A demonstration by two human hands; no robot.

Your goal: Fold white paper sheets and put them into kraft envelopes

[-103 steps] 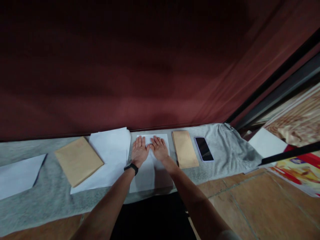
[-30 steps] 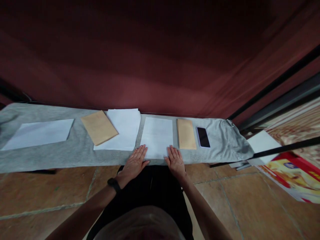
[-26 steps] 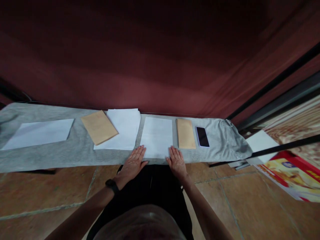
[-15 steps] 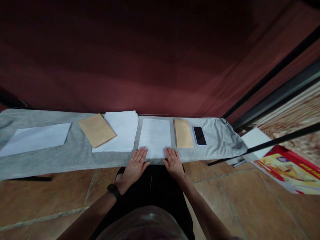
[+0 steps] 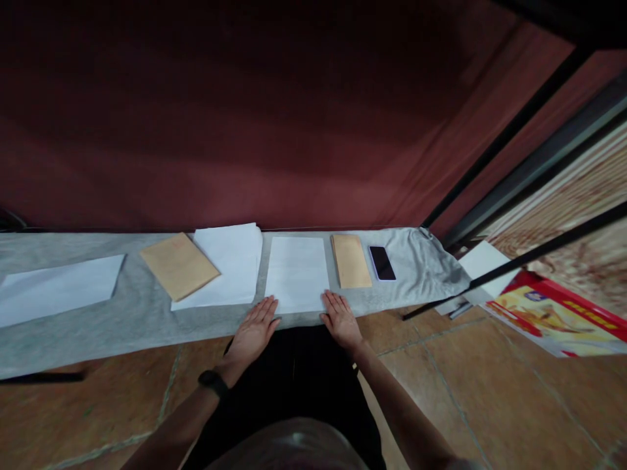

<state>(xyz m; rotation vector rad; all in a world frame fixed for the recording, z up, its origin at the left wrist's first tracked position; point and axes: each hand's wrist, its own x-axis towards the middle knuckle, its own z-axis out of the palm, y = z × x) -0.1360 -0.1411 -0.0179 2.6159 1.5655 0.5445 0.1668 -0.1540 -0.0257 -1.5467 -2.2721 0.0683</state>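
Your right hand [image 5: 339, 320] covers a near corner of the centre sheet [image 5: 296, 271], the brown envelope [image 5: 179, 264] hides part of the paper stack [image 5: 232, 261], and the left edge crops the white sheet [image 5: 53, 290].

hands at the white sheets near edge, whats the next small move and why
Probably pinch the near corners of the white sheet: the left hand and right hand lie flat, open, at them on the grey cloth, gripping nothing.

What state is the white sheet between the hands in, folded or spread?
Spread flat: the white sheet is a full rectangle on the grey cloth, left hand and right hand at its near corners.
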